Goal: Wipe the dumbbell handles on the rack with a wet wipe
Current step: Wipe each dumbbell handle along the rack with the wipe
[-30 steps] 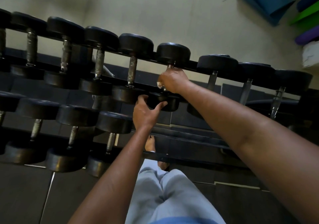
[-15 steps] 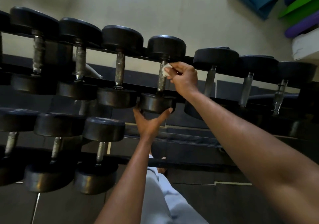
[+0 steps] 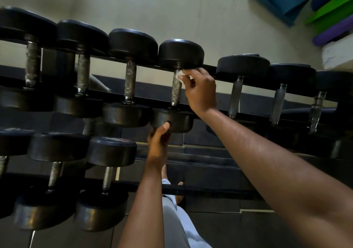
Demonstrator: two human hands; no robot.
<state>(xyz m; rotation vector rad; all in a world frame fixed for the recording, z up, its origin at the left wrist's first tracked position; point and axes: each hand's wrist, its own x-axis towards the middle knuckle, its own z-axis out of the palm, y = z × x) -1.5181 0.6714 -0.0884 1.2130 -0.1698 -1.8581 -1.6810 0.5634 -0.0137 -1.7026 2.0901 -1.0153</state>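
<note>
The right hand [image 3: 198, 91] is pinching a small white wet wipe [image 3: 179, 75] against the top of the knurled handle [image 3: 176, 89] of one dumbbell on the upper row of the rack [image 3: 214, 68] — the fourth one from the left in view. The wipe is sitting right where the handle is meeting the far head [image 3: 181, 53], bunched between thumb and fingertips.

The left hand [image 3: 159, 142] is reaching up from below and gripping the near head [image 3: 172, 120] of that same dumbbell, thumb pressed on its rim, the other fingers tucked underneath where I cannot see them. That looks like bracing, so the weight is not rolling on its rails.

To do this step well, I would say the wipe is needing to wrap further round the bar and travel the whole knurled length down to the near collar — the pattern traps grime, so a firm squeeze with a twist should be reaching the underside too. Only the top end is being covered now.

The right arm is stretching long from the lower right, wrist bent so the back of the hand is facing up. The left forearm is rising almost straight from the bottom edge, wrist cocked back under the head.

The neighbouring handles on either side are waiting, untouched by either hand.
</note>
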